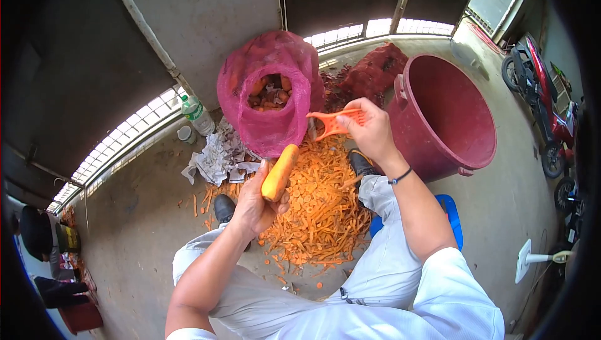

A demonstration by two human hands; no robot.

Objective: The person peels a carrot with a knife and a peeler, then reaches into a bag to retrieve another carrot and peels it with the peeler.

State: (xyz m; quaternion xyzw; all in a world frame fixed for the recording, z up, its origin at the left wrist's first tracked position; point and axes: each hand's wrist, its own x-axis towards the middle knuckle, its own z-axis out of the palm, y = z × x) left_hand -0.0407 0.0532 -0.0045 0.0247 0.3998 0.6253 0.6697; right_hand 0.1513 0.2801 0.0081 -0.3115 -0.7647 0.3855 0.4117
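Observation:
My left hand (255,203) is wrapped round a thick carrot (280,173), which points up and to the right; its surface is part bright, part darker orange. Higher and to the right, my right hand (370,132) grips an orange peeler (332,123) by its handle, its forked head pointing left. The peeler and the carrot are apart. Beneath both hands a large heap of orange peelings (316,215) covers the floor between my feet. Beyond the carrot stands an open pink mesh sack (235,83) with carrots inside.
A big dark red tub (407,133) stands at the right, near a red mesh sack (379,67). Crumpled paper (219,155), a plastic bottle (197,114) and a cup (186,133) are at the left. Motorcycles stand far right; another person is at the far left.

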